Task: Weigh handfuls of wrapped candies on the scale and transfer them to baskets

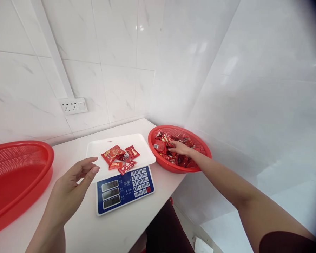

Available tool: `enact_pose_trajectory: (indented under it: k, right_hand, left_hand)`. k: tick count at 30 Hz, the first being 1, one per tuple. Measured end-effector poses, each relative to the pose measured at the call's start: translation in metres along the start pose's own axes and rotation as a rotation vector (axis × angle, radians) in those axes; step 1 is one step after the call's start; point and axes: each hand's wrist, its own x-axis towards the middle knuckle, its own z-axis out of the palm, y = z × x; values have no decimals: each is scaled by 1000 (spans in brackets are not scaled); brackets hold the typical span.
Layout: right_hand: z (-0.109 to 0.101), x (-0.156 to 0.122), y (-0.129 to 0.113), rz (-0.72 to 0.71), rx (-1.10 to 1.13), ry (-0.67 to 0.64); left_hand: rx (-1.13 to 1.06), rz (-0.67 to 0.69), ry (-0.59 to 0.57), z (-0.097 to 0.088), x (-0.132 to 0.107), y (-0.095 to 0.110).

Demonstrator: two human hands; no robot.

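Note:
My left hand [72, 188] hovers beside the left edge of a digital scale [125, 191]. Its thumb and fingers are apart and nothing is between them. On the scale's white tray [143, 154] lie several small red snack packets [113, 154] in a loose heap. My right hand [180, 147] reaches into a red plastic basket [205, 147] at the right. Its fingers are apart and rest among the red wrapped packets [183, 161] there; no packet is visibly lifted. The scale's display [110, 193] shows digits, partly too faint to read.
Another red basket [42, 175] stands at the left on the white table [81, 225], its visible inside bare. Tiled wall [116, 91] closes off the back, with a socket strip [73, 106] on it. The right basket sits close against the right wall [239, 123].

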Motion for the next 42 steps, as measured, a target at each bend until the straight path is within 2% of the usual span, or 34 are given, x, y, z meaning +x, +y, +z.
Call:
enact_pose_trajectory:
  k: [4,8,12,16,19,24,28,32,35,39,42]
  right_hand:
    - [-2,-2,-1,-7,81,-5]
    - [-8,-6,-3,53,210,23]
    - [-16,-15,-16,108,409,37]
    - [-14,-27,-45,112,819,-44]
    - [-2,-32,-74,71,936,-101]
    - [26,-26,-125,-63,883,-187]
    - [40,-29,-148,-181,752,-112]
    - [43,-47,-136,-241,753,7]
    - [37,-65,-108,-251,692,221]
    - [29,-85,-64,-136,346,632]
    - [30,-94,-41,-69,143,725]
  left_hand:
    - [-13,25,-18,0,-1,0]
    - [-21,27,-23,0,-1,1]
    - [-21,19,-9,0,-1,2]
    - [-33,35,-2,-1,-3,5]
    - [-57,63,-3,-1,-4,9]
    - [-91,69,-11,-1,-7,15]
    - [-99,71,-3,-3,-8,14]
    - [-121,75,37,-6,-8,13]
    - [-155,92,86,-8,-9,14]
    - [-196,115,133,-9,-10,17]
    - [-186,118,152,-9,-10,20]
